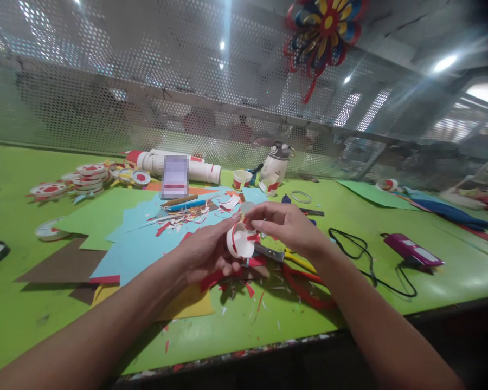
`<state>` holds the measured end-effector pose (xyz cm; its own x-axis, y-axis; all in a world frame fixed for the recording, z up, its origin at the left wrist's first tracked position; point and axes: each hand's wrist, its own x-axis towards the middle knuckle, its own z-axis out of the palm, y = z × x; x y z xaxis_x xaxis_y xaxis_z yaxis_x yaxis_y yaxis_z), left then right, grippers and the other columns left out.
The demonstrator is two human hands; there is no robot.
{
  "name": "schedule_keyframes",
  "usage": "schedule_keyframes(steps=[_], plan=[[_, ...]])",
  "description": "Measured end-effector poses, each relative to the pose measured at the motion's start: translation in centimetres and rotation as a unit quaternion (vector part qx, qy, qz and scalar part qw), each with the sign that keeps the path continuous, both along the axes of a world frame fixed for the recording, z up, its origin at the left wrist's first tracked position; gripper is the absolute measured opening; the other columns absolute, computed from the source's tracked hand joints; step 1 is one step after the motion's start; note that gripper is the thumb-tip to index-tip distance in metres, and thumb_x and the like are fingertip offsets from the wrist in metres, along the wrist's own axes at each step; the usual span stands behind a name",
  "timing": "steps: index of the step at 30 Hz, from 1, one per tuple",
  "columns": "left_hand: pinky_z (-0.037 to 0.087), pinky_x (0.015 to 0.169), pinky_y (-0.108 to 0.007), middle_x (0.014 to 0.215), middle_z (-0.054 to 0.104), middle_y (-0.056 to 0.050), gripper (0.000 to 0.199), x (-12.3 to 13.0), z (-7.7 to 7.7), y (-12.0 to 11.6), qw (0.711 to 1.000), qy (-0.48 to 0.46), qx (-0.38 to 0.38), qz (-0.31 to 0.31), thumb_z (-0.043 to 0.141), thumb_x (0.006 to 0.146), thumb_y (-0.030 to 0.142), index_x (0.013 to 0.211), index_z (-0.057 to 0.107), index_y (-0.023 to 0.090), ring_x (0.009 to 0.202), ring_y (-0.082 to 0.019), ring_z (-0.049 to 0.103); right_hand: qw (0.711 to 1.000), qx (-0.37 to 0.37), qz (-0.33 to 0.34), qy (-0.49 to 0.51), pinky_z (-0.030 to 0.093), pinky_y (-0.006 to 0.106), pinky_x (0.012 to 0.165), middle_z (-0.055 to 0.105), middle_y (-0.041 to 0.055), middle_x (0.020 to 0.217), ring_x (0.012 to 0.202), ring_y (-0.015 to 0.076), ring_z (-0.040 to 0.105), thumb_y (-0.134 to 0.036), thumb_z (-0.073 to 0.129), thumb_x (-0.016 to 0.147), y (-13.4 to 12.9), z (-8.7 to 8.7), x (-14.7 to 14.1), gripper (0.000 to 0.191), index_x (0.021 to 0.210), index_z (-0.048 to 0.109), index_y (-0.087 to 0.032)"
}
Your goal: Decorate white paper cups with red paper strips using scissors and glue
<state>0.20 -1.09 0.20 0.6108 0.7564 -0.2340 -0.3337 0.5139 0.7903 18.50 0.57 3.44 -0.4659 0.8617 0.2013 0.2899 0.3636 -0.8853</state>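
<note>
A cut-down white paper cup [242,242] with red patches is tilted so that its open mouth faces me. My left hand [203,246] holds it from the left, thumb along the top and fingers curled beneath. From the right, my right hand [282,225] reaches over the cup's rim, its bent thumb and fingers pinched at the upper edge near a red strip; the fingertips are partly hidden. Scissors [296,261] with yellow and red handles lie on the table just below my right hand, their blades partly behind the cup.
Coloured paper sheets [126,260] and paper scraps [187,214] cover the left and middle of the green table. A phone [174,176], stacked cups [203,170], two cut cups and a bottle [275,162] stand behind. To the right lie a purple device [412,252] and a black cord [372,265].
</note>
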Motion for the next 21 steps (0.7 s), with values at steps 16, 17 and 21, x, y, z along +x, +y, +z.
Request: schedule_keyframes(steps=[16,17,21], plan=[[0.030,0.026,-0.014,0.047,0.063,-0.008,0.046,0.1,-0.1,0.0,0.998,0.057,0.004,-0.027,0.046,0.089,0.049,0.088,0.068,0.008,0.028,-0.010,0.050,0.999,0.006,0.031,-0.013,0.049,0.028,0.068,0.065,0.0023,0.075,0.068,0.0127,0.058,-0.014,0.062,0.075,-0.2,-1.1,-0.7,0.009,0.081,0.067,-0.014],[0.030,0.025,-0.014,0.047,0.063,-0.007,0.046,0.1,-0.1,0.0,0.998,0.055,0.005,-0.030,0.046,0.089,0.049,0.084,0.068,0.009,0.028,-0.009,0.049,0.999,0.005,0.030,-0.012,0.049,0.028,0.068,0.065,0.0022,0.075,0.068,0.0125,0.058,-0.013,0.061,0.074,-0.2,-1.1,-0.7,0.009,0.081,0.067,-0.013],[0.034,0.027,-0.014,0.049,0.064,-0.008,0.045,0.0,-0.1,0.0,0.998,0.053,0.012,-0.030,0.049,0.088,0.049,0.078,0.069,0.009,0.031,-0.010,0.054,1.000,0.006,0.019,-0.003,0.049,0.028,0.065,0.064,0.0021,0.073,0.064,0.0121,0.057,-0.013,0.061,0.074,-0.4,-1.1,-0.8,0.008,0.080,0.067,-0.013]])
